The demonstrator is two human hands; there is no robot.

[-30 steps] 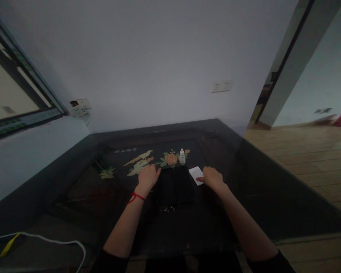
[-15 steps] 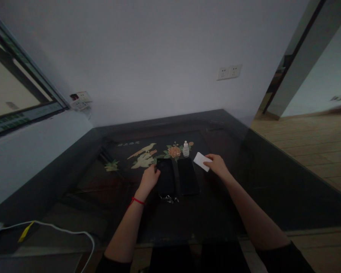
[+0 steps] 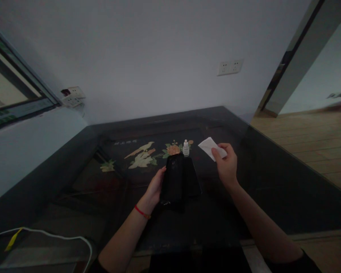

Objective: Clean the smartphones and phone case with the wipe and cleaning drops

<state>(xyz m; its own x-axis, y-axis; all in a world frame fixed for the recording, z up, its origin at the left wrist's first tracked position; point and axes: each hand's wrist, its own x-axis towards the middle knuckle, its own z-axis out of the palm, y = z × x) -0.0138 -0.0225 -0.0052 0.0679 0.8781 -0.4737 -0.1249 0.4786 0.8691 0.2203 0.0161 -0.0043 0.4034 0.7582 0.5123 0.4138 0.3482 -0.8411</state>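
Observation:
My left hand (image 3: 156,186), a red cord on its wrist, is closed around the left side of a black phone (image 3: 173,180) with a small metal charm at its near end. This phone is lifted off the table and covers part of a second dark phone (image 3: 192,176), which lies flat to its right. In my right hand (image 3: 226,163) a folded white tissue (image 3: 211,148) is pinched between thumb and fingers, raised to the right of the phones. A small white-capped clear bottle (image 3: 186,148) stands upright just beyond them.
The dark tabletop (image 3: 261,197) carries inlaid bird and flower pictures (image 3: 143,155). A white cable (image 3: 53,237) with a yellow tag (image 3: 13,240) runs along the near left. A wall with sockets (image 3: 230,67) stands behind the table.
My left hand has picked up the left phone and brought it right, partly over the other phone. My right hand has raised the tissue and moved it slightly right.

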